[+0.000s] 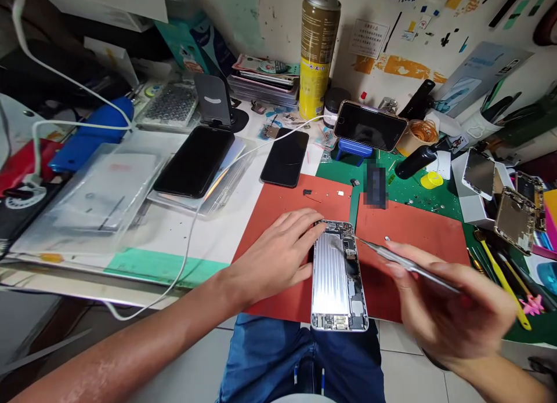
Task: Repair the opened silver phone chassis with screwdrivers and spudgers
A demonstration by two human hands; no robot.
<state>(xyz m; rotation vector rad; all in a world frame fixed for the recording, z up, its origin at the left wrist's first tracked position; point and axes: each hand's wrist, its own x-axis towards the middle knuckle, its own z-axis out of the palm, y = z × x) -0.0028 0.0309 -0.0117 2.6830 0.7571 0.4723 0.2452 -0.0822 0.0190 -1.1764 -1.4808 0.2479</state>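
Observation:
An opened smartphone body [333,275] lies on the red mat with its inner parts and a silvery striped battery area showing. Its lower end reaches past the mat's front edge. My left hand [282,249] rests against the phone's upper left edge, fingers stretched out and thumb apart along the side. Between the thumb and fingers of my right hand [452,298] is a pair of metal tweezers [409,264]. The tips point at the phone's upper right corner; whether they touch it I cannot tell.
Small parts lie on the red mat [278,217]. Behind stand a black phone [285,158], a phone on a blue stand [369,126] and a spray can [319,55]. A larger black phone [195,162] lies left; a yellow brush [500,275] and phone frames [516,220] lie right.

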